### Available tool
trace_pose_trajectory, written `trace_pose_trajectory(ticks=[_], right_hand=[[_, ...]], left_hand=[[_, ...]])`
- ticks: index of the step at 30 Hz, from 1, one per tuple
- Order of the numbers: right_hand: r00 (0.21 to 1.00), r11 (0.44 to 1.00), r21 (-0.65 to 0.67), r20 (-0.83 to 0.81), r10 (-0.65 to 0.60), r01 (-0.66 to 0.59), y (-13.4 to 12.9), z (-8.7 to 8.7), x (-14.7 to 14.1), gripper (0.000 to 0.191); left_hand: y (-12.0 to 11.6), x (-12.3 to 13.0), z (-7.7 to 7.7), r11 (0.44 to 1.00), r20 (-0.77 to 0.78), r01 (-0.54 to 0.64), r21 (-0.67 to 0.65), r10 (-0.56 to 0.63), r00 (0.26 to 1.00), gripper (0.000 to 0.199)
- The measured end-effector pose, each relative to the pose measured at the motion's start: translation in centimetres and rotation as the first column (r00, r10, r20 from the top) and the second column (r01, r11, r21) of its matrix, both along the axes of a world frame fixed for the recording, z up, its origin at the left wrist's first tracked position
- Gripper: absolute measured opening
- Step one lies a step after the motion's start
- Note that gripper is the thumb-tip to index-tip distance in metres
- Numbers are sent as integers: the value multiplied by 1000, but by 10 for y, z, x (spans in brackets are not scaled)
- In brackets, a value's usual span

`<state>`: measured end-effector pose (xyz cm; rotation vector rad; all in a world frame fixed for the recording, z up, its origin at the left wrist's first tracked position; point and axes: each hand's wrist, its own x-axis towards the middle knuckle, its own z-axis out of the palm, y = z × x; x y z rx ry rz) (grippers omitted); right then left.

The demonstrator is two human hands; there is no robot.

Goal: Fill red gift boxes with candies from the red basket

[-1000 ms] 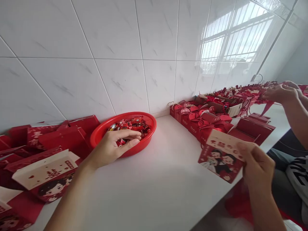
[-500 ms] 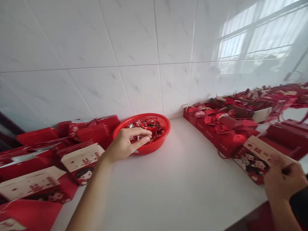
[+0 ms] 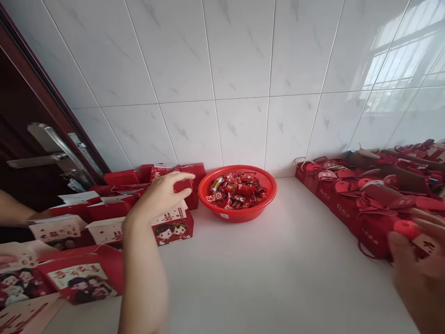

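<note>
My left hand [image 3: 162, 197] is raised over the red boxes left of the basket, thumb and fingers apart, nothing visible between them. A box with a cartoon couple [image 3: 172, 232] stands partly behind it. The round red basket [image 3: 236, 215] holds many wrapped candies [image 3: 239, 190] and stands near the wall. At the right edge, my right hand [image 3: 419, 260] is blurred, with its thumb and fingers spread beside a red and cream box [image 3: 424, 243]. Whether it touches that box cannot be made out.
Open red and cream boxes [image 3: 83, 283] crowd the left side of the white table [image 3: 236, 278]. Closed red boxes [image 3: 342, 208] with ribbons line the right. Another person's arm [image 3: 15, 208] reaches in at far left, before a dark door [image 3: 21, 116]. Tiled wall behind.
The view has turned left. My left hand has moved from over the basket to the boxes on its left. My right hand has loosened from the cartoon-couple box it held.
</note>
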<state>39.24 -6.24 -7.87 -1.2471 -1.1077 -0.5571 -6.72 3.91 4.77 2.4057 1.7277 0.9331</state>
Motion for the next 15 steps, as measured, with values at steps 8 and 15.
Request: trace_pose_trajectory(ticks=[8, 15], right_hand=[[829, 844, -254, 195, 523, -473, 36, 4, -93, 21], [611, 594, -434, 117, 783, -678, 60, 13, -141, 22]], left_hand=[[20, -49, -20, 948, 88, -27, -318, 58, 994, 35], [9, -30, -6, 914, 61, 80, -399, -61, 996, 14]])
